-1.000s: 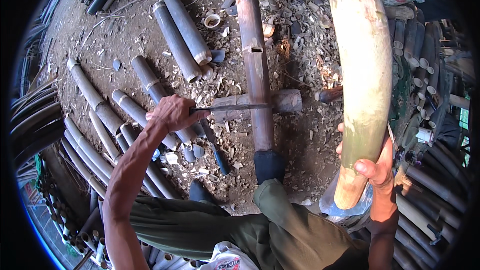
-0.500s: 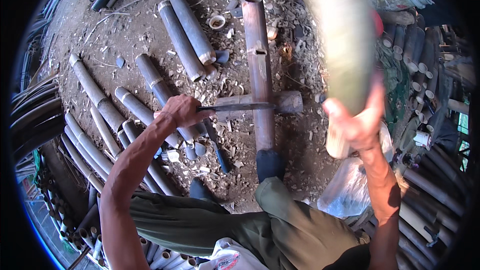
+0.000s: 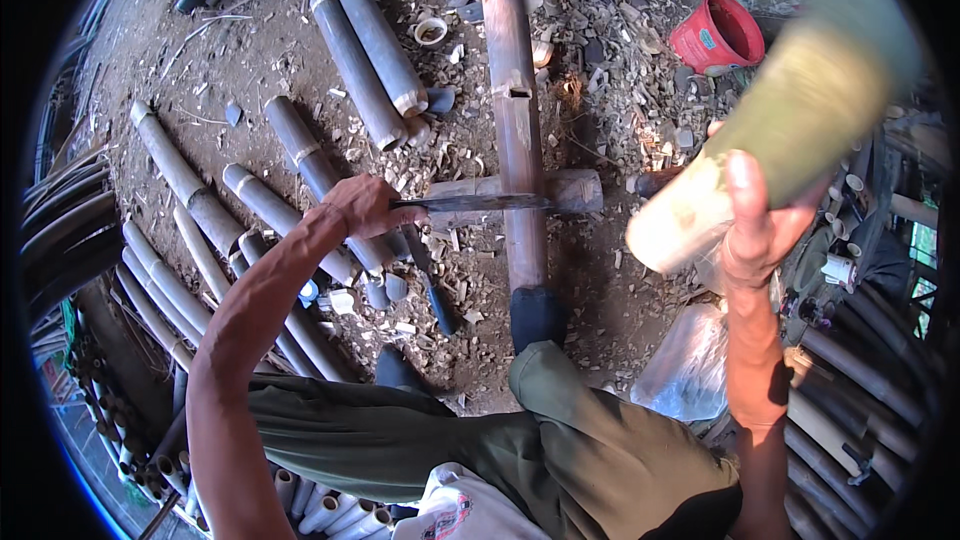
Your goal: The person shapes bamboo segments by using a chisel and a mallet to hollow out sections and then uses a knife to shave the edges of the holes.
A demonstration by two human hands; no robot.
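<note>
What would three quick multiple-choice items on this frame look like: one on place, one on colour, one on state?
1. Where does the knife blade lie?
A. across the long pole
B. in the bucket
C. on the plastic bag

2. What colour is the bucket?
A. blue
B. red
C. white

3. What is the right hand doing?
A. resting open
B. holding a thick bamboo piece raised
C. touching the bucket

Answers: 1 A, the left hand holds the blade crosswise on the pole. 2 B, it is plainly red. 3 B, the fingers wrap the piece, blurred, above the ground.
</note>
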